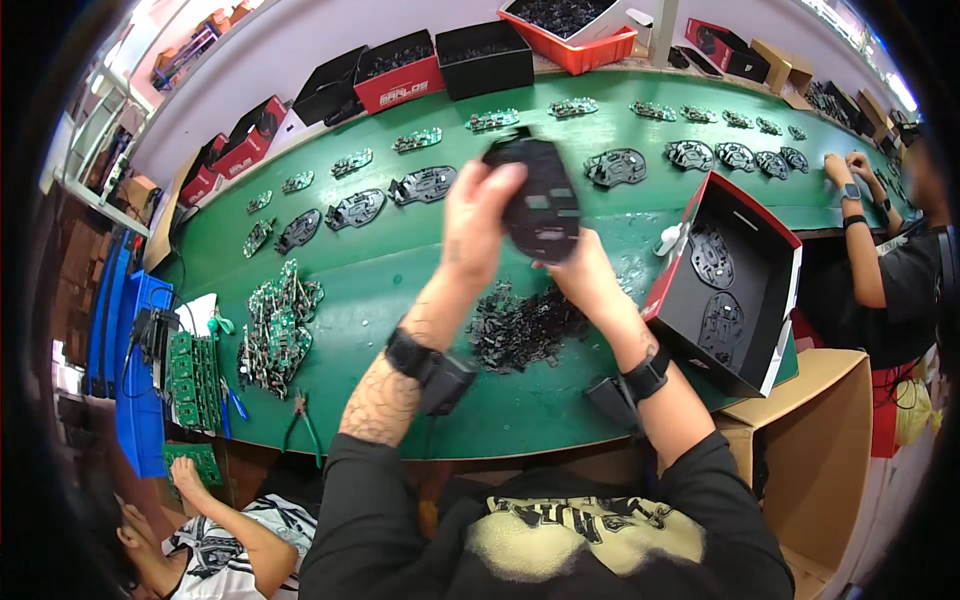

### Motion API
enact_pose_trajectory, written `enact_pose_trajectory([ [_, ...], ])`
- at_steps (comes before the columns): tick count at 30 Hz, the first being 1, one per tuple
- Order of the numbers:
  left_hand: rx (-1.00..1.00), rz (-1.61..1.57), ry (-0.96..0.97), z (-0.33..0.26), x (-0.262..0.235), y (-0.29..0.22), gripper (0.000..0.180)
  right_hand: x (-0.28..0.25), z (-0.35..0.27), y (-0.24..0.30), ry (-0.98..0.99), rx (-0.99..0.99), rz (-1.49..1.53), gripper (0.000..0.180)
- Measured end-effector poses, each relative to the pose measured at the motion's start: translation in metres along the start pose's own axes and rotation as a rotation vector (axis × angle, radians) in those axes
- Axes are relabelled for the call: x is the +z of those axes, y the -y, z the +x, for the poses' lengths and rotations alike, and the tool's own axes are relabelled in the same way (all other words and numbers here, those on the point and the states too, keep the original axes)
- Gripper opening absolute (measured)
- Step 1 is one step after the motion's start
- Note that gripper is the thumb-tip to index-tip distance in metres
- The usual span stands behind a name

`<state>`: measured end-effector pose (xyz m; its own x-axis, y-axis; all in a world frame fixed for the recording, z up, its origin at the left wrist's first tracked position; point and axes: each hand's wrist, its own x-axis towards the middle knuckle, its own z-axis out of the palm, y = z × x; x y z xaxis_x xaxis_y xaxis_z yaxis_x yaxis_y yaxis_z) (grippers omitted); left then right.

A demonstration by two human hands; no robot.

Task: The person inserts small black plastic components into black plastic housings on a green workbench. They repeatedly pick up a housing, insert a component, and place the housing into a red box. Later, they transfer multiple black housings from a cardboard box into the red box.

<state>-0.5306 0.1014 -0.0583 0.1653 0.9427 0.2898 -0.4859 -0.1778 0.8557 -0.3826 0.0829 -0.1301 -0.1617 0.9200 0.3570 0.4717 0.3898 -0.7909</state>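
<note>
So I'm using the pile of small black parts point(525, 328) as my landmark here. The black shell point(542, 205) is up in the air just beyond that pile, held between both hands and a bit blurry. Its long axis runs mostly away from the person, far end tipped to the left, near end pointing back toward the pile.

The left hand point(474, 220) looks like the one with the real grip: thumb pressed flat on the shell's upper face, other fingers tucked out of sight underneath. The right hand point(590, 275) is right at the near end on the other side, but its fingers are mostly hidden, so I can't tell if they're pinching or just touching.

Surface is a green table point(390, 285). Beyond the pile there's a row of black shells point(425, 184), then green circuit boards point(417, 139) past those. Left of the pile, a heap of boards point(280, 325); right of it, a tilted open box point(765, 275) with more shells inside. Way off to the pile's right, a co-worker's hands point(836, 168) are over the table too.
</note>
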Motion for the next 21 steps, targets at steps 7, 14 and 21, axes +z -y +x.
enact_pose_trajectory([
  [7,-0.168,0.201,-0.046,-0.046,-0.114,0.013,0.037,-0.006,0.003,0.033,0.182,0.402,0.649,0.015],
  [14,-0.182,0.095,-0.094,-0.046,-0.111,0.023,0.038,-0.001,0.001,0.046,0.276,0.495,0.711,0.018],
  [21,-0.232,0.130,-0.059,-0.048,-0.116,0.021,0.040,0.021,-0.005,0.045,0.245,0.264,0.450,0.010],
])
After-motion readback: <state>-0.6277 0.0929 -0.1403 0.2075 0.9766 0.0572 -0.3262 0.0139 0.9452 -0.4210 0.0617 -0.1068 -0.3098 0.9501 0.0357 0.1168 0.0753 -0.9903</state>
